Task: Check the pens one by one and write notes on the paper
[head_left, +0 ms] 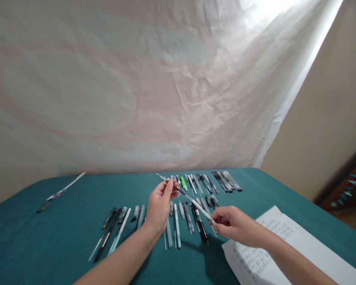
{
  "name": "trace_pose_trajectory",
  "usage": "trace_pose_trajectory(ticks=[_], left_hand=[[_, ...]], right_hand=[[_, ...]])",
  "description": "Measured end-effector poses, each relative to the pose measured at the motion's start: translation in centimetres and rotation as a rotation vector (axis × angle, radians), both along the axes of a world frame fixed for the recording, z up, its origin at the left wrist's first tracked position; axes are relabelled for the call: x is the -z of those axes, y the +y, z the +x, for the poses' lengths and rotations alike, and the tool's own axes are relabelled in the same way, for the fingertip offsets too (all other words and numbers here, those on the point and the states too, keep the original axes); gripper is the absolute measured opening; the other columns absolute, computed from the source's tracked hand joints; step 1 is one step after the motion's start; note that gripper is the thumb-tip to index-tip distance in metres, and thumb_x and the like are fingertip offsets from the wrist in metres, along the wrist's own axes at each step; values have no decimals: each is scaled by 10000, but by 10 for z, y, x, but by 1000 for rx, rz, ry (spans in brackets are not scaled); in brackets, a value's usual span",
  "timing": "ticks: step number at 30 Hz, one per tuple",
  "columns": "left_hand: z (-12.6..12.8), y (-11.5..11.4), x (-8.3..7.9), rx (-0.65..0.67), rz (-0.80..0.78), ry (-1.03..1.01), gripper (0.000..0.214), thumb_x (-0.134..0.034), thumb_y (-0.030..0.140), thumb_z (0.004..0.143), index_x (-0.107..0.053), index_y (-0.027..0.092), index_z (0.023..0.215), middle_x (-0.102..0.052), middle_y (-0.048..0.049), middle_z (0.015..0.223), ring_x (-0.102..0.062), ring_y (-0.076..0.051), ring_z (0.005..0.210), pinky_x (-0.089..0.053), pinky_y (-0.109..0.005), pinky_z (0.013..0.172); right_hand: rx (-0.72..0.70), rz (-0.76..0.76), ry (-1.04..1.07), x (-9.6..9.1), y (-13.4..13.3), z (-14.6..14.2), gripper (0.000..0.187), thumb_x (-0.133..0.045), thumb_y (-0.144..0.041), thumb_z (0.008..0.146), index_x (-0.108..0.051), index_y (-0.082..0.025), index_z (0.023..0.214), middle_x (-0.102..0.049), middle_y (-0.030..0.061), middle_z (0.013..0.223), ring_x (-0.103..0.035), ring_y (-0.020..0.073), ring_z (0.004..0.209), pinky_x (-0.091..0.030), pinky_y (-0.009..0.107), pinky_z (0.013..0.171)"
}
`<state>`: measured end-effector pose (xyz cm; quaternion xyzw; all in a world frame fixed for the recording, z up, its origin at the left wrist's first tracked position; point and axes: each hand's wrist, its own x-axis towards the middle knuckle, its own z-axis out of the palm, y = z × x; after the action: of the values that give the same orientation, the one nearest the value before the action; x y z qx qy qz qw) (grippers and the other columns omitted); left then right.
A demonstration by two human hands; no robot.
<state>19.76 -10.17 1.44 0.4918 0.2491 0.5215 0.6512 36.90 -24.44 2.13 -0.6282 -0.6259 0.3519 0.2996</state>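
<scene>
Pens, caps and thin sticks of black, white and clear plastic (202, 230) lie in rows on a dark green table top (62, 245), perhaps spread out so each one is easy to see. Above the near row, the left hand (160, 202) and the right hand (233, 225) share one long, thin, white-and-dark plastic pen (203, 210). Left fingers pinch near its dark part and right fingers pinch its white end, likely to keep it steady. White paper sheets with writing (305, 247) lie by the right arm, maybe there to stay out of the way.
</scene>
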Motion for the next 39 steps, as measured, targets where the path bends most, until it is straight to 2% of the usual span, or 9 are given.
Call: trace_pose_trajectory(ticks=[6,14,19,24,29,33,37,39], left_hand=[[-1,1,1,10,30,44,304,-594,398,741,-634,136,890,-642,-59,847,-579,-128,737,-446,-205,617],[0,-3,-2,36,30,66,312,-595,400,741,-647,140,904,-644,-63,832,-581,-146,758,-447,-216,645],[4,-18,-2,146,4,104,314,-595,389,744,-656,137,922,-656,-77,885,-586,-163,809,-448,-248,723],[8,-46,6,317,-17,190,368,-621,353,736,-606,160,1049,-653,-71,943,-582,-187,897,-427,-298,827],[10,-63,18,438,48,250,296,-552,365,790,-634,153,979,-656,-62,931,-587,-196,881,-426,-305,827],[10,-61,25,383,33,280,327,-501,404,813,-627,144,966,-654,-61,892,-587,-200,854,-440,-303,777],[10,-60,31,357,5,311,364,-464,427,827,-611,120,959,-637,-61,791,-584,-179,744,-450,-287,689],[10,-62,33,364,28,319,362,-451,420,836,-603,116,963,-617,-47,744,-567,-160,691,-443,-270,651]], right_hand=[[7,31,-64,1,-1,1,135,-513,-233,772,-596,-128,757,-419,-41,544,-332,63,491,-252,174,431],[26,60,-109,-3,1,0,134,-510,-217,764,-612,-132,746,-432,-38,543,-345,66,486,-266,175,435],[31,101,-80,-4,2,-7,115,-525,-211,760,-611,-136,740,-441,-38,571,-361,62,497,-287,172,449],[28,108,74,7,4,-19,137,-516,-243,784,-588,-126,790,-441,-45,555,-416,61,461,-312,162,420],[14,123,134,14,5,-26,214,-498,-333,807,-573,-135,777,-474,-32,600,-450,62,449,-364,160,405],[20,121,61,9,8,-9,278,-502,-383,801,-594,-132,724,-513,-16,601,-485,75,472,-386,167,431],[198,151,-75,14,20,35,278,-479,-373,806,-615,-130,788,-535,-13,548,-501,101,483,-385,186,448],[257,156,-233,24,27,57,269,-473,-351,800,-629,-132,812,-560,-3,559,-511,116,496,-378,196,447]])
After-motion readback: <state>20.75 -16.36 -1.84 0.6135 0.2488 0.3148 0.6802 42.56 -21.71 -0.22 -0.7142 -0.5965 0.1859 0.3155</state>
